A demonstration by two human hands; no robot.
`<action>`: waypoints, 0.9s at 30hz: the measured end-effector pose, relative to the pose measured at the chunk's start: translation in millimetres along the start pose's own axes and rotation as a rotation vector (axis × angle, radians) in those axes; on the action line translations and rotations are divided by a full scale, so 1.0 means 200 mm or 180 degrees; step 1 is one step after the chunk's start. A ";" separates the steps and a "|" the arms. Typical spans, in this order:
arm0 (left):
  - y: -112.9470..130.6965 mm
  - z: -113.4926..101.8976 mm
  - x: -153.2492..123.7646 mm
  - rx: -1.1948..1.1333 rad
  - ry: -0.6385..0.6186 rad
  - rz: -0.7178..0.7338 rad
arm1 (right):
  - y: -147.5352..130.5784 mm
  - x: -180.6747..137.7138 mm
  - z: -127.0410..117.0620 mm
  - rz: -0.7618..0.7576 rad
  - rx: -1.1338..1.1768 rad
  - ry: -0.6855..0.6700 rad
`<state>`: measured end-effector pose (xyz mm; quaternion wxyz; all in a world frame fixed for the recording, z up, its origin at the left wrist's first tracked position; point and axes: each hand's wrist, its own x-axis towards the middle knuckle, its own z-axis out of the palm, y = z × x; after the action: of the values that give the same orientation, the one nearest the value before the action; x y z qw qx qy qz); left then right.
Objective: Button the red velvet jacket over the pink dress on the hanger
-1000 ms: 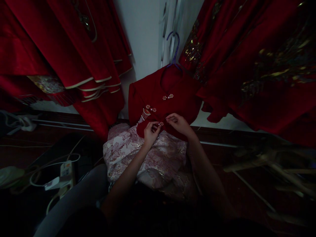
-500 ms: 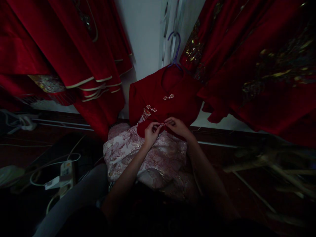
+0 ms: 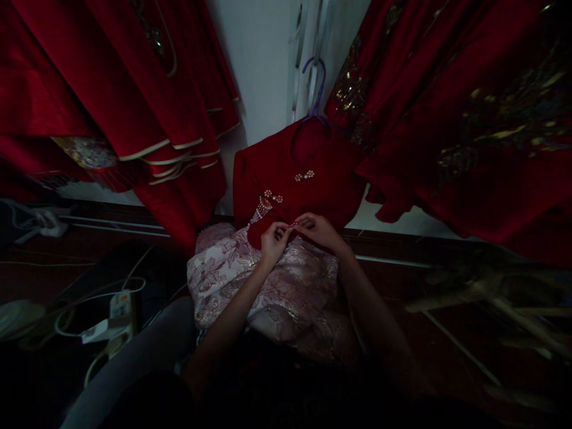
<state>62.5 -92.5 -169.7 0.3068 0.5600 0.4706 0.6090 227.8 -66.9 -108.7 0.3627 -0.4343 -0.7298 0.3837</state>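
A short red jacket (image 3: 286,158) hangs in front of me on a purple hanger (image 3: 318,98), its lower part over a pink-and-silver brocade skirt (image 3: 227,268). Fingertips of my left hand (image 3: 274,243) and my right hand (image 3: 319,231) meet at the jacket's lower front. Both are closed in a pinch on a small beaded fastener (image 3: 293,224), mostly covered by the fingers. Higher up on the jacket are a pearl-and-flower clasp (image 3: 304,176) and another flower clasp (image 3: 273,196) beside a fan-shaped tassel ornament (image 3: 264,205).
Red garments (image 3: 179,107) with gold piping hang at the left, and gold-embroidered red garments (image 3: 429,131) at the right. A power strip (image 3: 120,316) with cables lies at lower left. Wooden legs (image 3: 482,292) stand at right, blurred. The scene is dim.
My hands stay at the same spot on the jacket front. The right fingers have shifted slightly left, closer to the left fingertips. The jacket hangs nearly unchanged.
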 end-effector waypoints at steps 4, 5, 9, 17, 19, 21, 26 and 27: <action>0.03 -0.02 0.07 -0.0424 -0.0056 -0.0301 | -0.01 0.00 -0.03 0.0085 0.0142 -0.0093; 0.04 -0.03 0.10 -0.0548 0.0007 -0.0371 | -0.03 -0.01 -0.05 0.0113 0.0197 -0.0184; 0.08 -0.05 0.24 -0.0895 0.0427 -0.0489 | -0.09 -0.05 -0.13 0.0183 0.0420 -0.0527; 0.11 -0.03 0.36 -0.1424 0.0846 -0.0762 | -0.13 -0.06 -0.17 0.0265 0.0508 -0.0557; 0.10 -0.03 0.38 -0.1740 0.0780 -0.1010 | -0.12 -0.05 -0.16 0.0270 0.0488 -0.0549; 0.10 -0.03 0.39 -0.2022 0.0668 -0.1170 | -0.11 -0.05 -0.15 0.0251 0.0461 -0.0530; 0.12 -0.06 0.39 -0.2336 0.0270 -0.1329 | -0.10 -0.05 -0.16 0.0210 0.0476 -0.0530; 0.12 -0.07 0.39 -0.2357 0.0183 -0.1350 | -0.11 -0.05 -0.16 0.0208 0.0481 -0.0542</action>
<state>38.5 -34.1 -115.1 0.5923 0.2856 0.3332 0.6756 252.2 -75.9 -77.9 0.3183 -0.3952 -0.7125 0.4847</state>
